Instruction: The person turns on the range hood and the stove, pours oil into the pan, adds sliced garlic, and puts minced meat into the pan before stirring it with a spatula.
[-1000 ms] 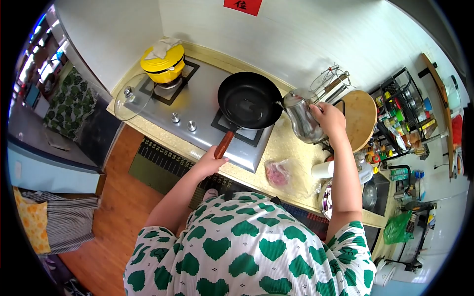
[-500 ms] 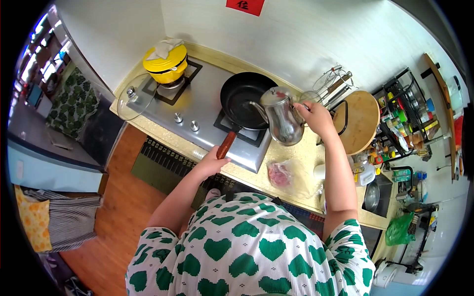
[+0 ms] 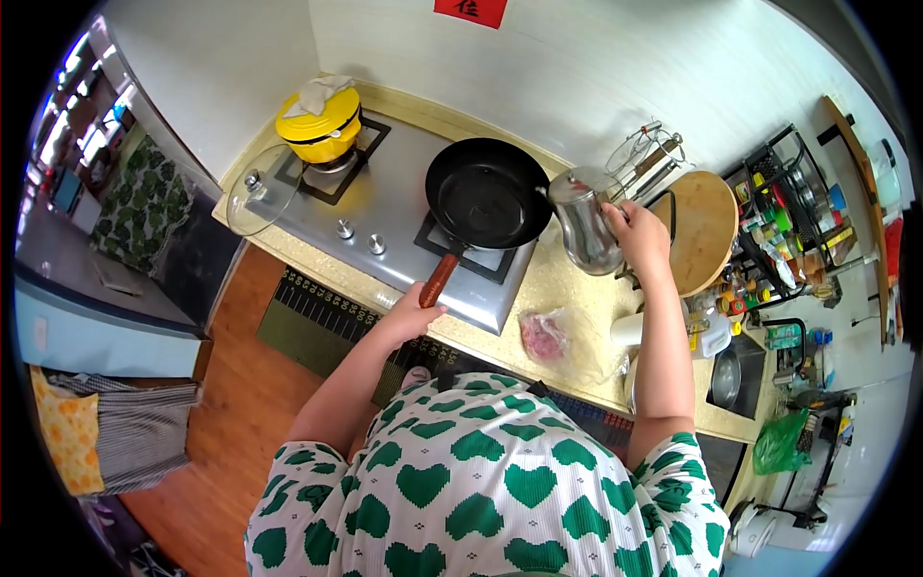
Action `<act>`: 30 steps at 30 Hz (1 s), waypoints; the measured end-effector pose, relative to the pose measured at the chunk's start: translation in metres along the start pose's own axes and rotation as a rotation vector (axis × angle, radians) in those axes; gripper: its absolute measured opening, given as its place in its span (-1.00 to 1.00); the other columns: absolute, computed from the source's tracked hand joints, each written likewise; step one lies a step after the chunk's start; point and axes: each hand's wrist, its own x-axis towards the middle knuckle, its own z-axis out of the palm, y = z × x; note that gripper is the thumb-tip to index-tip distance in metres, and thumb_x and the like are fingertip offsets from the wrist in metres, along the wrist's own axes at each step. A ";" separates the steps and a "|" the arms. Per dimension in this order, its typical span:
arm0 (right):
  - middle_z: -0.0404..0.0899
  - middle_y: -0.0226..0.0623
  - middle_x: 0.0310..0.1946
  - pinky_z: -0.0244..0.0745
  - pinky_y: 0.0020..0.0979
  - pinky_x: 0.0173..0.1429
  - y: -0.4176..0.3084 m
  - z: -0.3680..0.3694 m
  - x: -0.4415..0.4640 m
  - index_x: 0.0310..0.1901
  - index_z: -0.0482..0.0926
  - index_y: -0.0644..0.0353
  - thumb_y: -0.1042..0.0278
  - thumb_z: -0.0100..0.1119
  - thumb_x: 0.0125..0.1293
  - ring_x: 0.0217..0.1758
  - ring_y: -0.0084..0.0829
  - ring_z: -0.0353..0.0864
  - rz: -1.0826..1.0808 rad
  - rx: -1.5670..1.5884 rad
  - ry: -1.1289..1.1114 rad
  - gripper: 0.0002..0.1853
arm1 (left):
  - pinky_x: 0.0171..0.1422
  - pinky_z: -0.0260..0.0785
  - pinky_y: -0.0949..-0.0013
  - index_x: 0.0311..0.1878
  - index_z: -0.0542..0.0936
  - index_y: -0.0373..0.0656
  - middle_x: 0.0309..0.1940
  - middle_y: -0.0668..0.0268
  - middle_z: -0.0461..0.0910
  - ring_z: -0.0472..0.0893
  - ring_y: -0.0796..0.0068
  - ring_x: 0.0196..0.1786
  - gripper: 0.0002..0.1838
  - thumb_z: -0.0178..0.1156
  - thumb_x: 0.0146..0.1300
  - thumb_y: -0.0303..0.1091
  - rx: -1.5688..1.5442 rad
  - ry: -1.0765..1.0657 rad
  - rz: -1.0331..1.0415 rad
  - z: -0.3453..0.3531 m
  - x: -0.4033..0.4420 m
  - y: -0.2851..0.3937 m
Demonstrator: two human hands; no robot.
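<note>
My left hand is wrapped round the wooden handle of a black frying pan, which sits over the right burner of the steel stove. In my right hand is the handle of a metal oil pot with a lid and a thin spout. The pot is held up just right of the pan, its spout at the pan's right rim. No stream from the spout can be made out. Below the pot, a clear plastic bag with pinkish meat lies on the counter.
A yellow lidded pot with a cloth on top stands on the left burner. A glass lid lies at the stove's left edge. Rightwards are a round wooden board, a utensil rack, seasoning bottles and a sink.
My right hand has moved the oil pot to the right, from over the pan's right side to beside its rim. The left hand stays on the pan handle.
</note>
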 end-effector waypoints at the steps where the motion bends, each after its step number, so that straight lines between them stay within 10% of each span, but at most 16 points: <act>1: 0.65 -0.11 -0.48 0.50 -0.08 -0.15 0.003 0.000 -0.002 -0.29 0.64 0.11 -0.20 0.11 0.42 -0.27 0.01 0.67 -0.026 -0.032 -0.010 -0.52 | -0.47 0.27 0.50 0.24 0.31 -0.20 -0.36 0.37 0.38 0.37 0.63 -0.51 -0.48 0.31 0.37 -0.23 0.002 -0.002 -0.004 0.000 -0.001 0.001; 16: 0.56 -0.05 -0.52 0.44 -0.21 -0.19 -0.010 0.020 0.005 -0.22 0.66 0.21 -0.16 0.14 0.42 -0.39 -0.03 0.56 -0.004 0.332 -0.105 -0.50 | -0.39 0.37 0.44 0.20 0.35 -0.25 -0.32 0.33 0.43 0.44 0.58 -0.43 -0.52 0.30 0.36 -0.26 -0.003 0.001 0.009 -0.001 -0.002 0.003; 25: 0.20 -0.47 -0.52 0.26 -0.45 -0.21 0.065 0.064 -0.009 -0.43 0.37 0.24 0.06 0.10 0.55 -0.37 -0.59 0.21 0.033 0.762 0.051 -0.55 | -0.48 0.27 0.51 0.29 0.30 -0.20 -0.38 0.39 0.38 0.36 0.64 -0.51 -0.45 0.31 0.37 -0.24 -0.018 0.010 -0.004 0.003 0.004 -0.004; 30: 0.30 -0.39 -0.53 0.32 -0.44 -0.20 0.073 0.058 -0.016 -0.34 0.47 0.25 0.04 0.15 0.51 -0.38 -0.57 0.28 -0.023 0.629 0.008 -0.59 | -0.45 0.30 0.49 0.28 0.31 -0.22 -0.36 0.37 0.40 0.39 0.62 -0.49 -0.47 0.30 0.38 -0.27 0.004 0.016 0.000 0.005 0.004 -0.005</act>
